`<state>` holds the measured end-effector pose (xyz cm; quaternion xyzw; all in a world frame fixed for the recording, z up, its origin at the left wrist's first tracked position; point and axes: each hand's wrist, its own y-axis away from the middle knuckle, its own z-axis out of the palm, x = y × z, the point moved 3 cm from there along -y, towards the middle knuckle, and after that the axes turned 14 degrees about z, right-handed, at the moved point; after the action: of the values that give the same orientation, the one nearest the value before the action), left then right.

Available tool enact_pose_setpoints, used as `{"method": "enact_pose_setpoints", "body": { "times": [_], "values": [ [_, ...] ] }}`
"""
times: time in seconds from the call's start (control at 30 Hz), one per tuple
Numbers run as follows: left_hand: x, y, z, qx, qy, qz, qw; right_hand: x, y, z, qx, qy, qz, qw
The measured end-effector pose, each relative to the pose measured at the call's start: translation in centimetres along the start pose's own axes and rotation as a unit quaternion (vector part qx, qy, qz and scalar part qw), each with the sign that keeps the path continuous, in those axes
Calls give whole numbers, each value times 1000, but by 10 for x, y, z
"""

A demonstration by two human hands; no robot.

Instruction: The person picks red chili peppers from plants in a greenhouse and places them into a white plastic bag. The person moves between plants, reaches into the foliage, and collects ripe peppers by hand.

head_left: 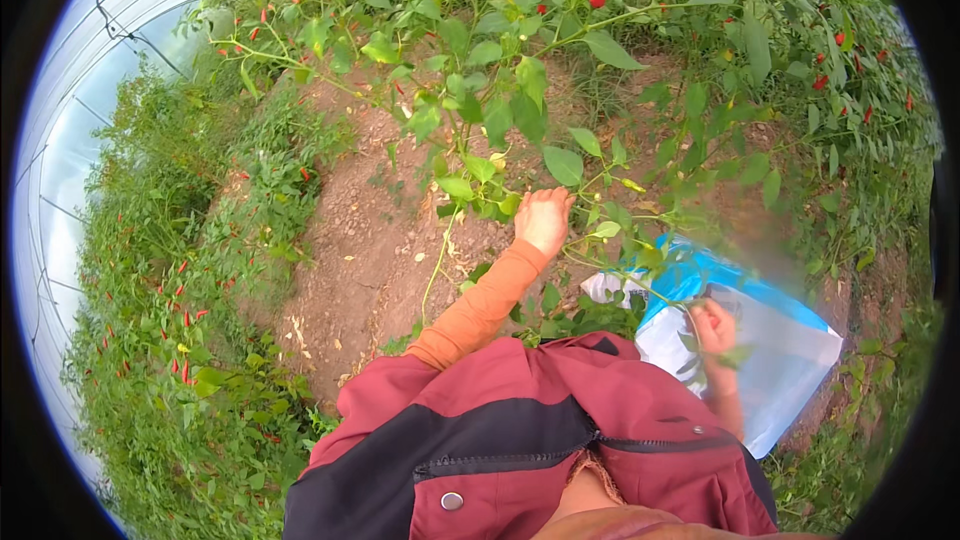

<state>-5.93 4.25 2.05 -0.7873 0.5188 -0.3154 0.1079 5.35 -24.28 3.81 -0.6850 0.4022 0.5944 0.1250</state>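
My left hand point(544, 216), in an orange sleeve, reaches into a chilli pepper plant point(517, 101). Its fingers are curled around a thin branch beside green leaves, and the fingertips are hidden. Further right and lower, my right hand point(712, 326) is blurred, its fingers bent close against a drooping leafy branch point(645, 286). Whether it grips that branch or something small, I cannot tell. Behind this hand lies a white and blue plastic sack point(780, 345) bearing print. A yellow-green chilli point(632, 185) hangs just right of my left hand.
Rows of chilli plants point(172, 360) with red fruit stand to the left, and more plants point(847, 90) grow on the right. Brown soil point(360, 240) with dry leaf bits runs between them. Curved plastic greenhouse sheeting point(75, 135) rises at the far left. Long branches cross ahead.
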Motion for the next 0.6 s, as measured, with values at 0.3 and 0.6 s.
{"method": "enact_pose_setpoints", "body": {
  "times": [0.3,0.6],
  "values": [
    [-13,18,13,-95,-80,38,992,50,-7,-111,318,164,-20,934],
    [-29,22,16,-154,-117,45,980,-223,24,14,249,214,-494,805]
  ]
}}
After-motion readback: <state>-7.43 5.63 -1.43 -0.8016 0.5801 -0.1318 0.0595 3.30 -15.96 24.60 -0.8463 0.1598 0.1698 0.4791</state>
